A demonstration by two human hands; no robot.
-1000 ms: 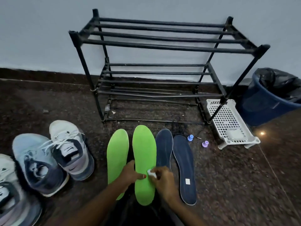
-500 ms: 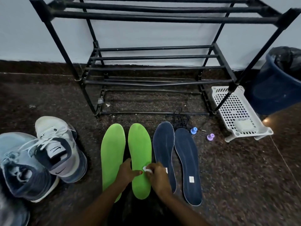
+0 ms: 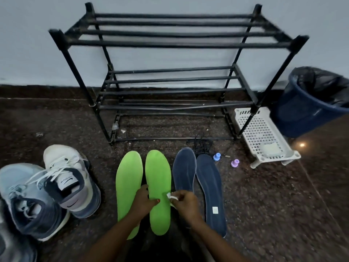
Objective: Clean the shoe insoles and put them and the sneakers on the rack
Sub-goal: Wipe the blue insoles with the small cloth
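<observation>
You are sitting low on the floor of a home, at a shoe-storage corner.

Straight ahead, a black bar shoe rack (image 3: 170,43) stands against a pale painted wall (image 3: 37,53) on a dark speckled stone floor (image 3: 264,205). Sneakers (image 3: 69,186) sit to your left, and a blue bin (image 3: 294,114) lined with a black bag (image 3: 321,84) stands to your right.

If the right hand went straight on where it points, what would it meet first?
Probably the right green insole: the right hand, pinching a white wipe, points left at its edge.
</observation>
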